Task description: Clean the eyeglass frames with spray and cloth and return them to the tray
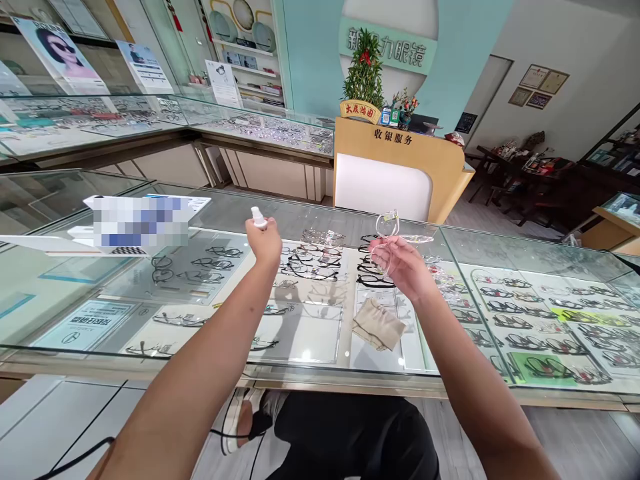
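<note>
My left hand (265, 239) is wrapped round a small white spray bottle (258, 217), whose nozzle sticks up above the fingers. Over the glass counter, my right hand (400, 261) pinches a pair of clear-framed glasses (387, 224), with one temple pointing right. A folded beige cloth (379, 325) lies on the glass below my right hand. Rows of dark-framed glasses (313, 270) show under the glass between the two hands.
An open white box (80, 243), partly pixelated, sits on the counter at the left. More eyeglasses (507, 307) fill the display case at the right. Beyond the counter stands a wooden cashier desk (400, 173) with a plant (364, 77) on it.
</note>
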### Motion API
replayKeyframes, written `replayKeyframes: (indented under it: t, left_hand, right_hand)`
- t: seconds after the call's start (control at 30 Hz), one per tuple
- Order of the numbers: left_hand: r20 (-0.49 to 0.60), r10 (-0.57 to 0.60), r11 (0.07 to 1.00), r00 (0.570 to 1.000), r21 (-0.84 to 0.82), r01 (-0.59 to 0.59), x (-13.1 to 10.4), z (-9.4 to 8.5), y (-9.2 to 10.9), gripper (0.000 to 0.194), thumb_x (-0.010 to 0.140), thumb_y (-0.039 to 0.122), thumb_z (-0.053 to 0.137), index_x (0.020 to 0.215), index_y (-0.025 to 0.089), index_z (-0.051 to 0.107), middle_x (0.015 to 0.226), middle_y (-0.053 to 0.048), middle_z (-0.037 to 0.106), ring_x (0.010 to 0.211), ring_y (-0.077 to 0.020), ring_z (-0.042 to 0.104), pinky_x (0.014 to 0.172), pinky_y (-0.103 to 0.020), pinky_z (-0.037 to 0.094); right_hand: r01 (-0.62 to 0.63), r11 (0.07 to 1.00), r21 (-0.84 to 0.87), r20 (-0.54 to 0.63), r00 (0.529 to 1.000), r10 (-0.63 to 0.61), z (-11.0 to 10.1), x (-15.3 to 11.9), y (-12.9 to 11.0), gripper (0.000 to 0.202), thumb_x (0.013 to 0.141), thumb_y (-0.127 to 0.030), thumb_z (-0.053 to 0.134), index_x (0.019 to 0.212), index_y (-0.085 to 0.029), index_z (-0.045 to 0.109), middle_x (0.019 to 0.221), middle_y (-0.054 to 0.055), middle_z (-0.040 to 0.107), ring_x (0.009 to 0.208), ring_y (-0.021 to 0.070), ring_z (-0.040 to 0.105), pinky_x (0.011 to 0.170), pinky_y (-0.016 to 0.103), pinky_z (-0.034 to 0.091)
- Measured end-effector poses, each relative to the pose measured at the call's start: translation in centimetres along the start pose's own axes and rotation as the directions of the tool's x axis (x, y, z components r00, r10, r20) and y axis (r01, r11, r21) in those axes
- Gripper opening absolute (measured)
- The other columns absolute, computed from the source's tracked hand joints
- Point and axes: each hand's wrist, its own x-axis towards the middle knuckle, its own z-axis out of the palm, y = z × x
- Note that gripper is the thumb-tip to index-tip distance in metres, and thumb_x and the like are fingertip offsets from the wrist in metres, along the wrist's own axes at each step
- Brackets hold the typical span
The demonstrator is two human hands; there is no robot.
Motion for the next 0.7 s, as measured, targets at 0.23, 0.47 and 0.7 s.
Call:
replayKeyframes:
  t: [0.23,0.47,0.7]
  left_hand:
    - [-0.093,-0.115,0.992,0.989,0.036,0.119,0.2,-0.6,-0.3,0.018,0.093,0.012,0.066,0.097,0.024,0.053,0.089,0.002,0.059,0.079,-0.0179,0.057,0.088,-0.033,0.049]
    - [-0.114,-0.118,0.993,0.987,0.009,0.119,-0.2,-1.0,0.3,0.028,0.089,0.002,0.068,0.097,0.022,0.050,0.089,0.005,0.053,0.083,-0.0142,0.053,0.084,-0.030,0.042]
    - [-0.299,0.035,0.999,0.954,0.036,-0.026,-0.9,-1.6,3.2,0.060,0.070,-0.010,0.072,0.110,0.022,0.040,0.129,-0.010,0.049,0.124,-0.0225,0.045,0.117,-0.043,0.031]
  right_hand:
    - [-0.015,1.000,0.013,-0.013,1.000,0.015,-0.3,0.2,-0.4,0.018,0.089,-0.039,0.089,0.096,-0.027,0.077,0.113,0.004,0.084,0.107,0.0192,0.079,0.103,0.035,0.062]
    - [-0.011,1.000,-0.002,-0.004,1.000,0.011,-0.4,0.2,-0.6,0.019,0.088,-0.040,0.089,0.095,-0.028,0.077,0.114,0.003,0.085,0.109,0.0200,0.079,0.106,0.037,0.061]
    - [-0.005,1.000,0.012,0.027,1.000,0.005,-0.5,0.1,-0.9,0.016,0.091,-0.038,0.088,0.096,-0.028,0.077,0.113,0.002,0.085,0.109,0.0178,0.079,0.104,0.033,0.061]
